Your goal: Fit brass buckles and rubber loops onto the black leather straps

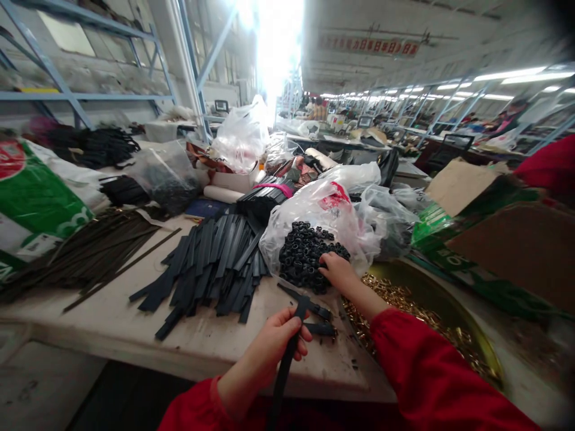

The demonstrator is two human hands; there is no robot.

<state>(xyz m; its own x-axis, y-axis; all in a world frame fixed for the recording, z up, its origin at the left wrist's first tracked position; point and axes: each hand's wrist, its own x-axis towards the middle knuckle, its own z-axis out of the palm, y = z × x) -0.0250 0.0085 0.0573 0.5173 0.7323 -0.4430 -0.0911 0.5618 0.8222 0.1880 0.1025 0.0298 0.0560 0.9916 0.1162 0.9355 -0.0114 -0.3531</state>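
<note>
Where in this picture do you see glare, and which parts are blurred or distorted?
Head view: white glare washes out the top centre; head view: the far red-lettered banner is too soft to read fully; head view: the carton at right looks stretched and smeared; head view: the left hand, right hand and black rings look clearer.

Black strips [220,254] look smooth, the bag [294,209] crinkled plastic, the fittings [402,294] shiny metal.

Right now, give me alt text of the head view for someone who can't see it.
The left hand holds a black strap while the right hand touches small black rings at an open plastic bag. Black strips lie left; a basin of gold-coloured pieces, right.
</note>
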